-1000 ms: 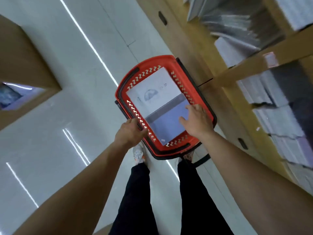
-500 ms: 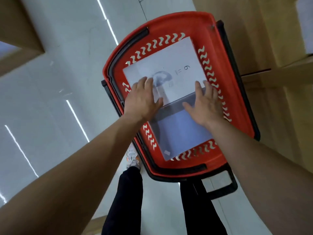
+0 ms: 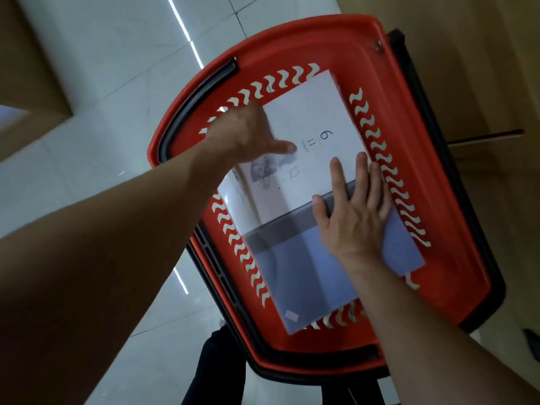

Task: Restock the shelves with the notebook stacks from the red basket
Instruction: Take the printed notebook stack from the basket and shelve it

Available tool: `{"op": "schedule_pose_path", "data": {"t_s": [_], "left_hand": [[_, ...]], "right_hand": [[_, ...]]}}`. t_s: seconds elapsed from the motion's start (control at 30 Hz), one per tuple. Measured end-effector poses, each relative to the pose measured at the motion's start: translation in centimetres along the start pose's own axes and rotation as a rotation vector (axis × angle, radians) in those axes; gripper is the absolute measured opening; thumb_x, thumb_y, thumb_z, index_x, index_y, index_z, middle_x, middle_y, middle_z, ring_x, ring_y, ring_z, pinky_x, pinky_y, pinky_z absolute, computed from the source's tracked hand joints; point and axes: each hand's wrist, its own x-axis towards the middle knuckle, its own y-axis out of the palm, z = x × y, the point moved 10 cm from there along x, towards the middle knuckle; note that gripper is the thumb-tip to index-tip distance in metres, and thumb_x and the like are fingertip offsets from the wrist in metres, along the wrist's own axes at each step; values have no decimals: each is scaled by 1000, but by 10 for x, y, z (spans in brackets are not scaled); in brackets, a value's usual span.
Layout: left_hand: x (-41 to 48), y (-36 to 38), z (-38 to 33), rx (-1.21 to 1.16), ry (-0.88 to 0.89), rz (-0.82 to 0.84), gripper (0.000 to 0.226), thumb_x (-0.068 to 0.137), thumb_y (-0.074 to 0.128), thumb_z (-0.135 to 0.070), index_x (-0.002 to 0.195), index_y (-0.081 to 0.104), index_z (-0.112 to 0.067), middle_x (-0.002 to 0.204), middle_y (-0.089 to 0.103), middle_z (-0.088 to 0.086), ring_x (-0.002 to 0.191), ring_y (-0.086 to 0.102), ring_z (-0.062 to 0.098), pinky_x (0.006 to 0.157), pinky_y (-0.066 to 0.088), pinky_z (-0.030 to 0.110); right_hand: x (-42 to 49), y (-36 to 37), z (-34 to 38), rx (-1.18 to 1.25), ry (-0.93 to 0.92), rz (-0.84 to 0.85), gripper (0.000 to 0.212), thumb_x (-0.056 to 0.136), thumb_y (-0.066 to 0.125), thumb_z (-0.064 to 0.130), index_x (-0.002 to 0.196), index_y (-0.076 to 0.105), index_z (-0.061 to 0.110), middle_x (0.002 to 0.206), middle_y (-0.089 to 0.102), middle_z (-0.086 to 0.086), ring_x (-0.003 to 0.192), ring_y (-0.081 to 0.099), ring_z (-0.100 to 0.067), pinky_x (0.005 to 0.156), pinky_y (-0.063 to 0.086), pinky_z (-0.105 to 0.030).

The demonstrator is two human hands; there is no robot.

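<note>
The notebook stack [image 3: 306, 182] lies in the red basket [image 3: 438, 200] at the centre of the frame. The right hand [image 3: 356, 217] rests flat on it, fingers spread. The left hand [image 3: 248, 133] lays its thumb on the stack's upper-left edge; its fingers are hidden, so I cannot tell whether it grips.

Glossy red plastic basket [image 3: 455, 182], shiny wrapped notebook stack [image 3: 306, 118], polished floor [image 3: 102, 68].

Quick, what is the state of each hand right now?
Left hand: thumb on the white notebook stack, fingers hidden past its edge; grip cannot be told.
Right hand: open, straight fingers flat on the stack.
</note>
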Motion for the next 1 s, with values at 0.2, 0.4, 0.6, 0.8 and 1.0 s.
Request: {"op": "schedule_pose_path", "data": {"t_s": [0.2,0.4,0.6,0.8,1.0], "left_hand": [[-1,-4,0,66,-46,7,74,66,73,-76,100,58,-13,84,67,-2,69,64,16,63,51,29],[-19,-16,7,-42,46,105,99,76,77,-61,153,27,-25,147,51,5,129,53,32,104,48,50],[-30,-23,3,-135,130,263,83,84,77,-46,152,30,-37,145,51,-3,132,51,28,108,46,54],[-53,-24,-9,-261,231,440,66,92,71,-28,140,35,-54,116,61,-20,104,63,9,94,53,43],[-80,-33,-19,-346,312,367,65,94,70,-25,147,38,-46,126,64,-9,113,66,17,89,60,47]], "right_hand": [[2,1,-2,12,3,-16,70,100,33,60,161,21,29,167,13,-14,154,11,-33,119,15,-52],[0,1,-1,21,-2,-27,70,98,38,58,160,21,31,167,13,-13,154,11,-32,119,15,-52],[0,-1,-2,21,-10,-33,71,97,40,58,160,22,31,167,15,-13,154,13,-31,119,15,-51],[0,0,-3,30,-17,-24,74,96,37,59,161,16,31,167,12,-14,153,12,-32,119,15,-51],[0,2,-2,3,-45,48,75,96,28,64,161,6,32,168,5,-13,154,8,-31,120,13,-51]]}}
